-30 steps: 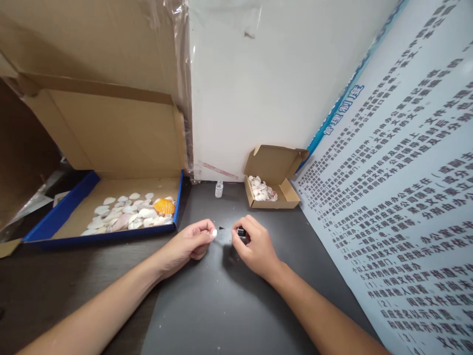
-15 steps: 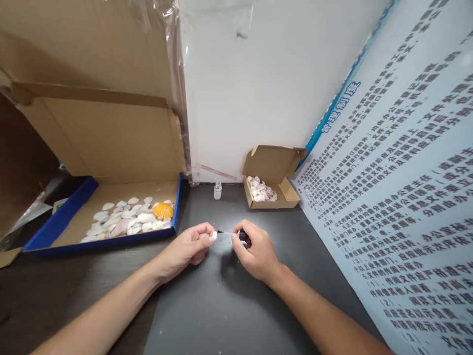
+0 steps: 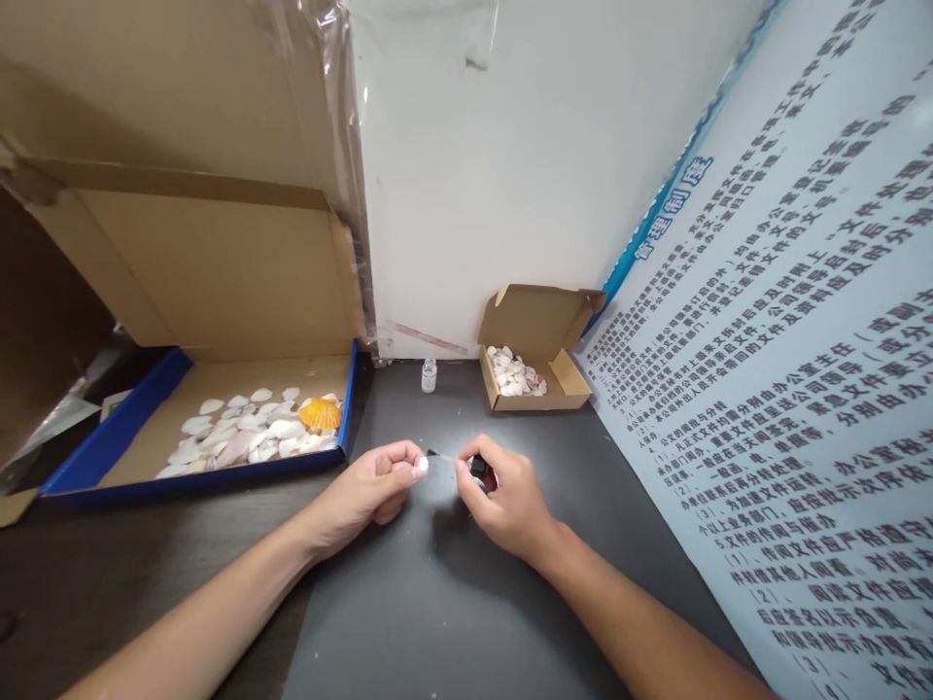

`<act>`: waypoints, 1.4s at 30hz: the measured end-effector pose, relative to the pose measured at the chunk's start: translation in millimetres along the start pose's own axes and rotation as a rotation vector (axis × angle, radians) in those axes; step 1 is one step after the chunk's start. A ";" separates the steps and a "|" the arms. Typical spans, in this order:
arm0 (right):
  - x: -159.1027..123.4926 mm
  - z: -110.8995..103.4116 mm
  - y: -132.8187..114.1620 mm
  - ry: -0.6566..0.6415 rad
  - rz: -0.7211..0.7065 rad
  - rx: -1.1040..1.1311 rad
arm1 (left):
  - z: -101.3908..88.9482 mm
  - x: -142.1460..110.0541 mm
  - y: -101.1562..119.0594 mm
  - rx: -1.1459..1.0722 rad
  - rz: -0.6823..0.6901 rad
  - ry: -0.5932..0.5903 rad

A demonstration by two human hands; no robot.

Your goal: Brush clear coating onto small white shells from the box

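Pinched between the thumb and forefinger of my left hand (image 3: 386,479) is a small white shell (image 3: 423,465), with only its tip showing. My right hand (image 3: 502,491) is closed around the black cap (image 3: 479,467) of a small brush. The brush's thin pale stem (image 3: 446,457) points left and ends in dark bristles (image 3: 432,452). These bristles are just right of the white shell; whether they touch it I cannot tell. Beyond both hands, a small clear glass bottle (image 3: 430,377) with a pale label stands upright near the wall.
On the left, an open cardboard box with blue edges (image 3: 219,479) holds white shells (image 3: 248,428) and an orange shell (image 3: 321,414). A smaller open cardboard box (image 3: 565,389) with pale shells (image 3: 516,374) stands at the back right. A printed board (image 3: 765,321) rises along the right side.
The brush has come nearer the white shell and its stem now shows, tilting slightly within my right hand. My left hand has barely moved. The whole view shifted a little.
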State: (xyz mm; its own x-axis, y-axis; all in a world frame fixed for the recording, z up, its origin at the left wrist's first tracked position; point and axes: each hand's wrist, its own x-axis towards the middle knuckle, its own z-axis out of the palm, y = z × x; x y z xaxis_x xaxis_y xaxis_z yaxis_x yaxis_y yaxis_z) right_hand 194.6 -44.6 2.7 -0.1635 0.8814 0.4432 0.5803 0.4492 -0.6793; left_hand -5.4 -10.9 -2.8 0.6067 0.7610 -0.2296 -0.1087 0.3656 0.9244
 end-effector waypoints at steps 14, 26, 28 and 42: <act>0.8 -1.4 -0.1 -0.013 -0.056 -0.059 | -0.4 0.1 -1.0 0.007 -0.005 0.000; 0.9 -1.0 -1.5 -0.005 -0.067 -0.006 | 0.7 -0.9 -0.3 -0.011 0.017 -0.016; 0.9 -0.6 -1.2 -0.027 -0.049 -0.025 | 0.9 -1.2 0.0 -0.013 0.018 -0.015; 1.6 1.3 -0.3 -0.026 0.064 0.014 | -3.2 1.1 -3.9 0.026 0.027 -0.038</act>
State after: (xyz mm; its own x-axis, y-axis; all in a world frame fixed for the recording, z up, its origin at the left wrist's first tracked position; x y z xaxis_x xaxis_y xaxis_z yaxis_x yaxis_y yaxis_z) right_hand 193.1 -43.1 2.9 -0.1472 0.9119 0.3832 0.5794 0.3935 -0.7138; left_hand -6.8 -9.8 -7.7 0.6330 0.7496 -0.1933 -0.1054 0.3308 0.9378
